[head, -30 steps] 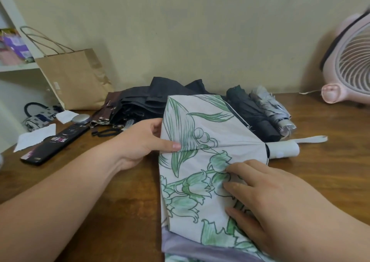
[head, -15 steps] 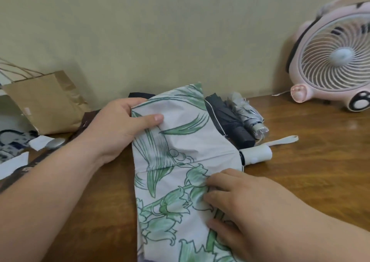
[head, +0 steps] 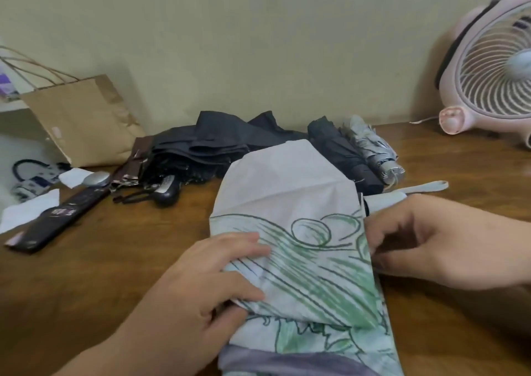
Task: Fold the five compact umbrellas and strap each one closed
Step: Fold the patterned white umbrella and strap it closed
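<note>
**Head view: floral umbrella mid-fold on wooden table**

Room: a plain beige wall [head: 258, 45] is running across the whole background. A brown wooden table [head: 86, 275] is butting against it and carrying everything below.

Floral umbrella [head: 301, 246]: it is lying on the table at centre, nearest the person, canopy white with green leaf print and a purple band at the near end. A plain white panel is lying folded over at the far end.

Fan [head: 494, 82]: pink, standing far right on the table, against the wall.

Left hand [head: 207, 278]: it is pinching a fold of the canopy's left edge between thumb and fingers.

Right hand [head: 431, 240]: fingers curled, it is gripping the canopy's right edge, just beside the white handle [head: 385, 199], which is sticking out to the right.

Paper bag [head: 83, 123]: brown, leaning at far left.

Loose dark umbrellas [head: 207, 148]: they are lying in a heap behind the floral one.

Black rolled umbrella [head: 344, 151] and grey rolled umbrella [head: 373, 151]: they are lying touching, side by side, right of the heap.

Small items, left: a black flat device [head: 54, 217], white paper scraps [head: 28, 209], a silver oval object [head: 96, 179].
</note>
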The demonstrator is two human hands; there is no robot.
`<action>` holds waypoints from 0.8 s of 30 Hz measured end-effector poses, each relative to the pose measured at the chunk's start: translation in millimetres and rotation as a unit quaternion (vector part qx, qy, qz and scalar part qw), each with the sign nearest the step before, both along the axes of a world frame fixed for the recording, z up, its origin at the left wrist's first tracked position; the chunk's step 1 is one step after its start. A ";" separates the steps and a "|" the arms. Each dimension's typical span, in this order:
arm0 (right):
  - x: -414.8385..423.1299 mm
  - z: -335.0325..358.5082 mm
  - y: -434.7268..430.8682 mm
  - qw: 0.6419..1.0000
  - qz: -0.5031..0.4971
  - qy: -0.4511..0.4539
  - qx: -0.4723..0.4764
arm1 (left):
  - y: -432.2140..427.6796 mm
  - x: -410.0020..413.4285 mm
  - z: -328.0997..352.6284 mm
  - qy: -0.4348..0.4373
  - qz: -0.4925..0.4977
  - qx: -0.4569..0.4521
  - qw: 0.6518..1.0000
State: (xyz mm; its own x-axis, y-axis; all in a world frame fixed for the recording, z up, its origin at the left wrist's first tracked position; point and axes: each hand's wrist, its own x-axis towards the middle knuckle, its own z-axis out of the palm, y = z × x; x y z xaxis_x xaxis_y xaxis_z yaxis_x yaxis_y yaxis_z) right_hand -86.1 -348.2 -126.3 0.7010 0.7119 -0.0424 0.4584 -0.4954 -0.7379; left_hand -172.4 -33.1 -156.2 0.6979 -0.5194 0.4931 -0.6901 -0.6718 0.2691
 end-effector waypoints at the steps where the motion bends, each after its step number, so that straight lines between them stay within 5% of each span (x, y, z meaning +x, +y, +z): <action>1: 1.2 0.7 -1.4 0.999 -0.011 0.016 0.028 | -3.1 -2.0 -4.0 0.007 0.003 0.021 1.000; 8: 3.2 0.8 -4.7 0.967 -0.010 0.180 0.178 | 3.3 4.3 -6.5 0.071 -0.020 0.041 0.996; 15: -4.7 2.0 8.0 0.950 -0.117 0.240 0.163 | 4.8 -0.8 0.4 0.040 0.141 0.027 0.989; 20: -11.4 4.5 13.9 0.951 -0.194 0.210 0.114 | -6.6 -21.0 9.0 0.128 0.273 -0.075 0.950; 24: -19.3 5.1 26.4 0.958 -0.202 0.192 0.067 | -15.8 -39.2 8.2 0.177 0.280 -0.156 0.931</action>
State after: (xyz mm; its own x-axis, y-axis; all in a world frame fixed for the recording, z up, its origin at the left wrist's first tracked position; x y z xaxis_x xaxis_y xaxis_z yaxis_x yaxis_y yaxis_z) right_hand -105.4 -321.8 -121.3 0.8717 0.4025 -0.2795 -0.0685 -0.4647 -0.8828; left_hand -211.6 -48.8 -148.1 0.9633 0.1037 0.2476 -0.0875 -0.7508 0.6548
